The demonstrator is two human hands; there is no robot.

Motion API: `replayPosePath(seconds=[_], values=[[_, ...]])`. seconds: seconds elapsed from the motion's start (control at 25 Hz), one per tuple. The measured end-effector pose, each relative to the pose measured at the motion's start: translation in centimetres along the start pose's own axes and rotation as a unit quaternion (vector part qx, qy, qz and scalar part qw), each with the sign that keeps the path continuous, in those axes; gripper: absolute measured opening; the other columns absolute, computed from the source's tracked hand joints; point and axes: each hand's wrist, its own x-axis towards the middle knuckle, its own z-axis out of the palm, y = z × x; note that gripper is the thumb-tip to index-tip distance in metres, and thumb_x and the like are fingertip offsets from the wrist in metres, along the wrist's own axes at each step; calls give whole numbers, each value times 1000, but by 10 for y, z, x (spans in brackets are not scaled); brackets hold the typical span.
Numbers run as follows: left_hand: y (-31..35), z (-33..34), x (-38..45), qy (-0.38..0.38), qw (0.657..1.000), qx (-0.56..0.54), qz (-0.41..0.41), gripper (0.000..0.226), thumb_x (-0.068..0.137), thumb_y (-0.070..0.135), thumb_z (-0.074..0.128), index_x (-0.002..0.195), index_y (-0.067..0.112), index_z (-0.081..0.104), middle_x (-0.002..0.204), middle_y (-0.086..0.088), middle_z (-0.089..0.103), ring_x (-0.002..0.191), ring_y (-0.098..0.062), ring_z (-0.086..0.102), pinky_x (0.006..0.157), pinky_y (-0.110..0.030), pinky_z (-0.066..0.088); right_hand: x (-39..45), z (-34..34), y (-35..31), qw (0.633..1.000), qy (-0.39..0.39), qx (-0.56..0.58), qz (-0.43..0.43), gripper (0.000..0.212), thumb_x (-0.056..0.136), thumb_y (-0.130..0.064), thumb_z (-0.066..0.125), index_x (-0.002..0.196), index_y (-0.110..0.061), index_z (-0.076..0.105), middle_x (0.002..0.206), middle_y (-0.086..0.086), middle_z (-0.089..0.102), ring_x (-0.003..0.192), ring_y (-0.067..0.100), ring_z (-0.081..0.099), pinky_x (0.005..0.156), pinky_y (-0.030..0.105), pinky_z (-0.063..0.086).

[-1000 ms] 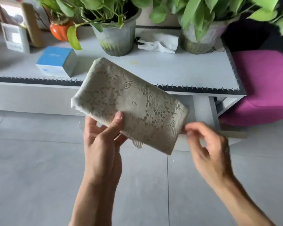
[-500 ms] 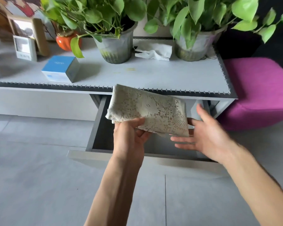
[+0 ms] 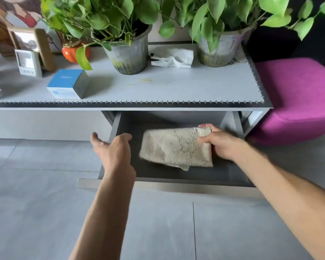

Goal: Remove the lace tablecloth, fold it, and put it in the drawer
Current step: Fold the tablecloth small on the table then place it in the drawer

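Head view: left of the open drawer [image 3: 176, 184], the left hand [image 3: 114, 149] hovers spread and empty over its side wall. Inside the drawer lies the folded lace tablecloth [image 3: 174, 149], soft, light and likely to unfold; its right end is pinched closed by the right hand [image 3: 221, 142], a sensible hold across the layers

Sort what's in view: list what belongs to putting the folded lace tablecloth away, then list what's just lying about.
Part of the job:
lace tablecloth, folded, in the drawer
open drawer
right hand, gripping the cloth
left hand, open, off the cloth

Just lying about:
two potted plants
blue box
tissue
orange vase
picture frame
purple stool
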Motion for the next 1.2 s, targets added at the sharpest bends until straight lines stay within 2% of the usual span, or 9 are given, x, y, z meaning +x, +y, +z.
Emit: replayPosePath(seconds=[0.12,0.24,0.28,0.4,0.56,0.8,0.96,1.08,1.2], values=[[2,22,23,-133,958,203,153,59,70,20,64,128,27,57,124,2,61,98,-16,63,81,-20,52,16,-2,10,918,88,-377,82,68,86,-14,66,145,-12,32,152,14,36,136,32,40,101,40,47],[-12,50,52,-246,780,543,191,43,76,22,56,118,18,63,117,-8,64,98,-27,59,79,-31,46,10,4,10,867,130,-476,64,68,87,-36,61,142,-5,34,148,16,44,133,31,46,111,42,40],[-17,54,62,-247,752,582,188,38,79,22,54,115,12,63,117,-12,64,97,-29,58,76,-30,43,9,5,12,862,140,-483,59,71,88,-40,60,142,-5,33,145,15,46,130,31,49,111,40,40],[-38,59,88,-278,760,573,130,45,89,35,57,120,3,61,121,-15,64,106,-29,61,77,-26,43,12,1,18,885,144,-439,56,79,85,-44,68,144,-6,32,142,14,49,125,31,53,99,35,47],[-51,64,108,-300,867,399,-10,48,89,44,65,111,2,66,101,-11,71,87,-26,68,71,-30,54,22,-6,22,960,128,-244,55,41,79,-24,80,110,-14,54,112,6,63,79,10,53,58,26,39],[-49,59,114,-372,882,275,-87,38,92,3,62,126,17,51,115,-14,68,106,-32,67,90,-49,56,27,-4,28,978,84,-173,77,41,86,2,64,118,-21,54,120,5,62,105,24,58,66,34,50],[-52,59,110,-418,867,268,-45,62,88,-10,60,131,29,42,119,-9,64,106,-30,65,78,-39,56,27,-6,30,965,95,-230,84,40,90,-3,56,125,-19,48,123,7,58,107,27,56,81,44,57],[-56,64,109,-396,839,360,101,65,85,0,64,138,26,38,123,-3,61,101,-16,60,74,-18,49,24,-4,30,959,102,-252,84,44,89,-5,56,129,-16,42,126,7,56,104,25,55,67,37,57],[-58,66,110,-345,803,444,195,83,78,15,72,146,25,26,122,0,55,97,-14,54,74,-18,41,24,-1,31,921,106,-372,40,75,84,-5,62,145,-19,20,144,9,39,113,26,52,72,33,52]])
